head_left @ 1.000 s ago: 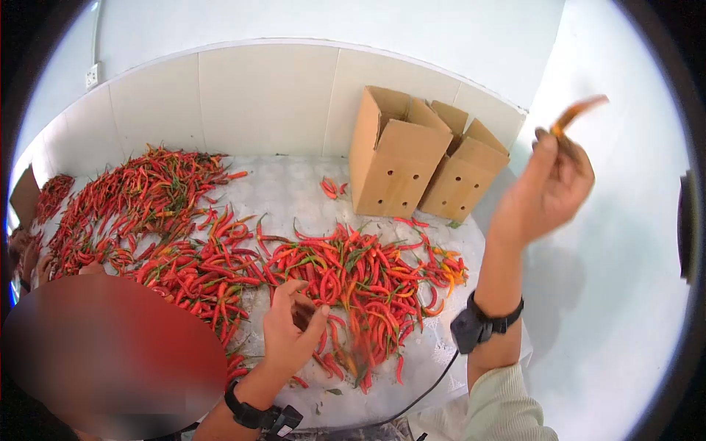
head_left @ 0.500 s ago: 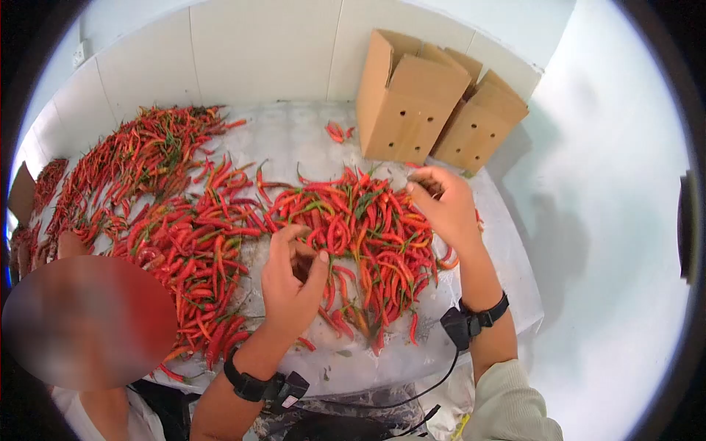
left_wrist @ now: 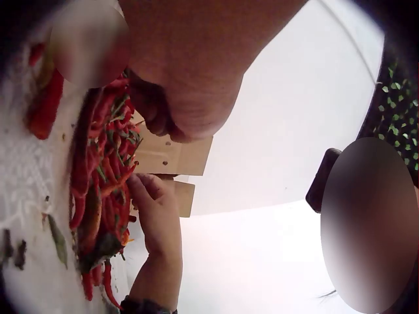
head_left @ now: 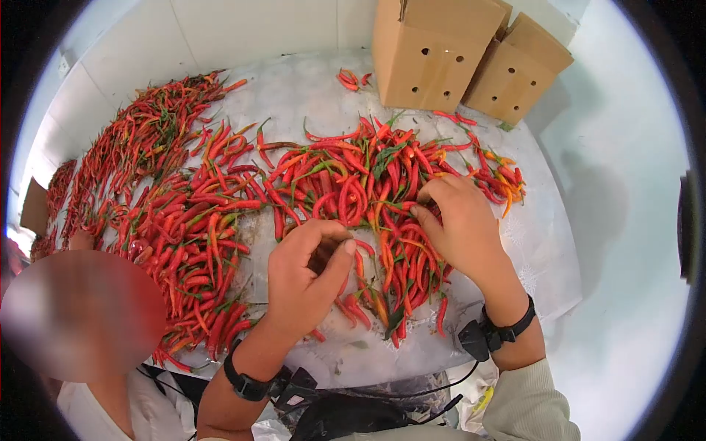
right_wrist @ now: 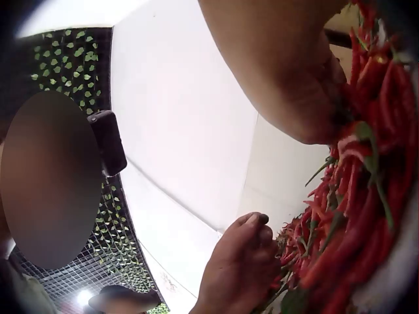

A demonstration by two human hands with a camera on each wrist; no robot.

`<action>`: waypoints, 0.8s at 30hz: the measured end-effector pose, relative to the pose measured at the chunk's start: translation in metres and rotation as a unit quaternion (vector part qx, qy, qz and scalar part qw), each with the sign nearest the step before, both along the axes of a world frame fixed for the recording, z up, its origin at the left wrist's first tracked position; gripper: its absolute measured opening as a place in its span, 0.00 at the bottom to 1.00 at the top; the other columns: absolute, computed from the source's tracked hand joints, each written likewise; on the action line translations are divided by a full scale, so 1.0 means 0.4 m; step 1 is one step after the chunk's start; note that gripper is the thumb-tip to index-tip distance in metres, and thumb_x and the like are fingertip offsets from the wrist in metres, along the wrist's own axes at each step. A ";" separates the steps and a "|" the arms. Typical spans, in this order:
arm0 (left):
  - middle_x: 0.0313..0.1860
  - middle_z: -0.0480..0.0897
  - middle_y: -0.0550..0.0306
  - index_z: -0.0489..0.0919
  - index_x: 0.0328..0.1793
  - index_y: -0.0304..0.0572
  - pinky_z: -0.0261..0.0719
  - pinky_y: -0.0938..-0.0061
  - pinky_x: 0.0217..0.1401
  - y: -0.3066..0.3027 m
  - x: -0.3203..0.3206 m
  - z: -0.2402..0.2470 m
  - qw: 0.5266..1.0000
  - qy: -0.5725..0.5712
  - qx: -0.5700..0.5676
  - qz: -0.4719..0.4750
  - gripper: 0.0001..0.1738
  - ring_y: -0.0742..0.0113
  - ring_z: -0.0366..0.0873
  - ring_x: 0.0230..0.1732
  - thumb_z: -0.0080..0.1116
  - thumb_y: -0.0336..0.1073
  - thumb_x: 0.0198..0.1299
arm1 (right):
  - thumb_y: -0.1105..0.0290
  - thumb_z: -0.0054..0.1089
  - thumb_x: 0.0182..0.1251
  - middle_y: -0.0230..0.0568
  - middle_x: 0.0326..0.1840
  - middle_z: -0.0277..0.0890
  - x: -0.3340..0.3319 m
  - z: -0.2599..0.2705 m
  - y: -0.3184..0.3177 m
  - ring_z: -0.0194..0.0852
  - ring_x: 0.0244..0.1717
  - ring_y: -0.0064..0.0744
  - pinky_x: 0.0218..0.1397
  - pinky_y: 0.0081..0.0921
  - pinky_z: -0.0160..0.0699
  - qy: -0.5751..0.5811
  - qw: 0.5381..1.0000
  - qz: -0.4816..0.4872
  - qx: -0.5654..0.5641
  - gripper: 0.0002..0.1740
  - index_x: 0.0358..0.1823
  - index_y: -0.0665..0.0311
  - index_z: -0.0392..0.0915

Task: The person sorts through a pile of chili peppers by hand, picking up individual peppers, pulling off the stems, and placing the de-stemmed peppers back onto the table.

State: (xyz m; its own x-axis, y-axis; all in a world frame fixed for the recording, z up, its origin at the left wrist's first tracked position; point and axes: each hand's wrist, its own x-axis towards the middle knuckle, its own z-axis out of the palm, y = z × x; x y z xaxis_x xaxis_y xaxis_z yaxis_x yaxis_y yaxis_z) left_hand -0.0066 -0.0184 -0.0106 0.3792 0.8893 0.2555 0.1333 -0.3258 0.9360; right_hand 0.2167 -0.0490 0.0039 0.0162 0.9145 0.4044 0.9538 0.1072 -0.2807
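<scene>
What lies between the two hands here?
Head view: red chillies from the near pile lie between the left hand and the right hand.

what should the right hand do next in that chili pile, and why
Probably pinch one chili under its fingertips and lift it clear. The right hand lies on the middle chili pile with its fingertips buried among the tangled chilies, so whether it grips one does not show. The left hand sits curled at the pile's near edge.
</scene>
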 end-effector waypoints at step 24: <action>0.31 0.78 0.58 0.68 0.49 0.39 0.72 0.83 0.29 0.020 -0.003 0.012 0.966 -0.195 -0.153 0.078 0.10 0.80 0.72 0.24 0.39 0.37 0.74 | 0.76 0.60 0.51 0.39 0.45 0.75 -0.121 -0.053 0.083 0.72 0.50 0.43 0.55 0.39 0.68 -0.020 0.980 0.172 0.095 0.16 0.44 0.61 0.78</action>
State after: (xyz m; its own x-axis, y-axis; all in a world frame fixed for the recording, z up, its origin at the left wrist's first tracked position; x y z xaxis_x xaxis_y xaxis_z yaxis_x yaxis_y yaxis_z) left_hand -0.0078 -0.0102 -0.0059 0.1618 0.9845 0.0679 -0.2231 -0.0306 0.9743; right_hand 0.1683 -0.0157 -0.0173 -0.2994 0.7716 0.5613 0.8615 0.4715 -0.1886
